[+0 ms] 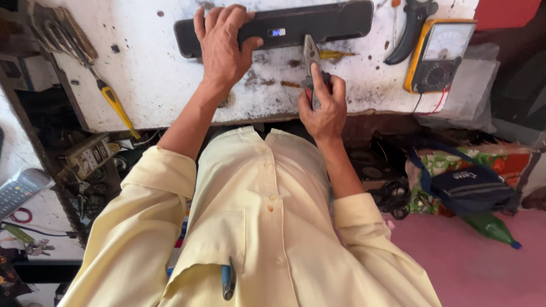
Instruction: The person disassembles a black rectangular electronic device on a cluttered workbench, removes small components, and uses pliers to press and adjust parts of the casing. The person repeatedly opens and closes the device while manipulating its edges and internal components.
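Note:
A long black bar-shaped device [318, 23] with a small lit display lies across the far side of the scuffed white workbench [159, 85]. My left hand [223, 45] rests flat on its left part, fingers spread over the top. My right hand [323, 108] grips the red handles of a pair of pliers [310, 54], index finger laid along them. The pliers' metal jaws point up toward the lower edge of the black device, close to it; contact cannot be made out.
A yellow analog multimeter [438, 54] with leads sits at the bench's right, a black-handled tool [410, 28] beside it. A yellow-handled screwdriver [114, 102] lies at the left. A power strip [88, 156], remote [20, 190] and dark blue bag [469, 190] lie below.

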